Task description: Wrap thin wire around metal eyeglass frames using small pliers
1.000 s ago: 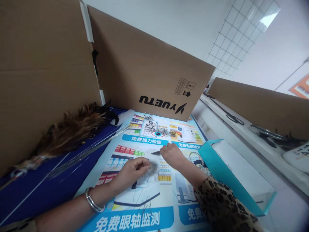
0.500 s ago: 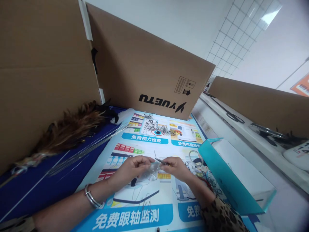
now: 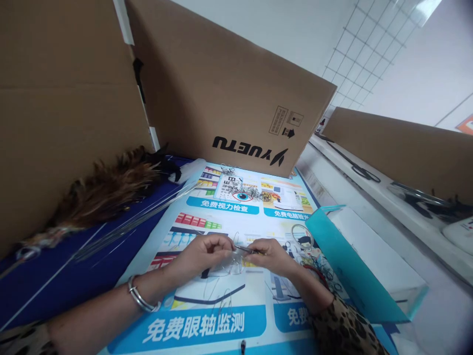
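Observation:
My left hand (image 3: 212, 251) is closed, thumb against curled forefinger, pinching a thin wire (image 3: 237, 237) that curves up in a narrow loop between the hands. My right hand (image 3: 271, 255) grips slim metal pliers (image 3: 244, 249), with the narrow jaws pointing left and meeting the wire by my left fingertips. Just below hangs something clear and shiny with fine wire strands; its exact form is hard to make out. Under both hands lies a printed poster sheet (image 3: 254, 296). Bent wire pieces (image 3: 223, 301) rest on it nearer to me.
Tangled wire pieces (image 3: 249, 192) lie toward the back. A wire coil (image 3: 302, 235) and more loops sit beside a teal box (image 3: 351, 266) on the right. Long straight wires (image 3: 144, 214) and brown feathers (image 3: 107, 190) lie left. Cardboard panels (image 3: 221, 88) stand behind and left.
The pliers have turned from a slant to nearly level. The wire, a straight upright strand before, now shows as a bent loop. Both hands stay almost in place; the view has shifted slightly.

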`<state>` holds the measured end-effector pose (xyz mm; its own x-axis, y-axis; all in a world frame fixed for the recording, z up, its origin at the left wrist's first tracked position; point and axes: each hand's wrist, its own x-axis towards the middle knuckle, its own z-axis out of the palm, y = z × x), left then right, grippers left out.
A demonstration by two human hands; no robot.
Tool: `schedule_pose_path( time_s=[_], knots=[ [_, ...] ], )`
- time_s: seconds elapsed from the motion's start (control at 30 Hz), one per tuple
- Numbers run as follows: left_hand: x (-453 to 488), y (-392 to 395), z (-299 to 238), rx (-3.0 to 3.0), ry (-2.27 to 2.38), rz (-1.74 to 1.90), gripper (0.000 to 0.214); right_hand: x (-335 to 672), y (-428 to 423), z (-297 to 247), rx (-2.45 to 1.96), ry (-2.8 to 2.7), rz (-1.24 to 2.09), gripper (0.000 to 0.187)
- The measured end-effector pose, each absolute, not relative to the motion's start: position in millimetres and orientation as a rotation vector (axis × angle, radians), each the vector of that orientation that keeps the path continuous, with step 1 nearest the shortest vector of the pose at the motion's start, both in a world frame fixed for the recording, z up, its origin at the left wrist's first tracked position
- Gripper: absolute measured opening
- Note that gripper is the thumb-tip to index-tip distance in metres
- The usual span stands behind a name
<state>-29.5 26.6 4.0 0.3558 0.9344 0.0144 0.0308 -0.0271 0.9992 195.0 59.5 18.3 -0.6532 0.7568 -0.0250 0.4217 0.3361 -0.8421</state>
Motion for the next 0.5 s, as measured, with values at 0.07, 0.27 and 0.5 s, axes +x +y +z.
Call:
schedule_pose_path(
  time_s=[0.07,0.27,0.5],
  knots=[
    [-29.9,26.8,5.0,1.449,0.976,0.959,0.017,195.9,59.4,18.2,-1.067,-2.288,1.099,0.017],
    [-29.3,27.0,6.2,1.631,1.024,0.988,0.012,196.6,58.0,19.8,-1.147,-2.395,0.807,0.012],
    [-26.2,24.6,6.1,1.699,1.054,0.940,0.010,193.5,57.1,22.6,-1.166,-2.455,0.641,0.009]
  ],
)
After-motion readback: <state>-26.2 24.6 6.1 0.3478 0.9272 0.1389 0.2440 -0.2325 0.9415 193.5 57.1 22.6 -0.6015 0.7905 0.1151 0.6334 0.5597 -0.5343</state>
